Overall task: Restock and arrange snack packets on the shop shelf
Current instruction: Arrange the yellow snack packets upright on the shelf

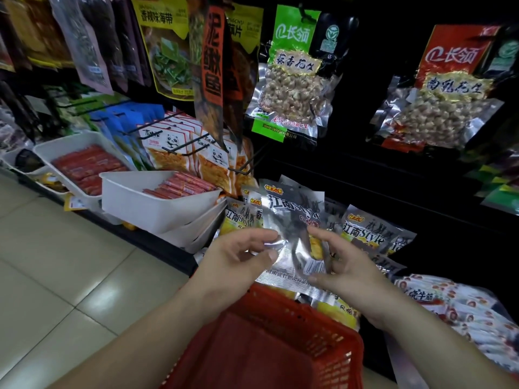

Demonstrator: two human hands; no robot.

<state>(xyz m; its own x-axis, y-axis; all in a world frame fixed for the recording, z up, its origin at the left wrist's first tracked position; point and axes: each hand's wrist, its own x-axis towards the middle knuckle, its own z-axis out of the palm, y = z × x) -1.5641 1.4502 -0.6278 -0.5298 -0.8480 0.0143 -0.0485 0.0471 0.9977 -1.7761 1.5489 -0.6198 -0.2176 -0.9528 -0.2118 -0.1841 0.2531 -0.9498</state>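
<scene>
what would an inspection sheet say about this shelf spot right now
surface: dark shelf, matching packets lined up low down
job's things: silver packet held above the red basket
clutter: white trays of red sausages to the left
grippers: left hand and right hand both pinch the silver packet's lower part
cables: nothing seen
surroundings: peanut packets hanging above; tiled floor at left

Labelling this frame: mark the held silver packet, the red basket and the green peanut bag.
silver packet [292, 213], head view, printed front
red basket [303, 318], head view, far wall
green peanut bag [292, 91], head view, clear window
</scene>
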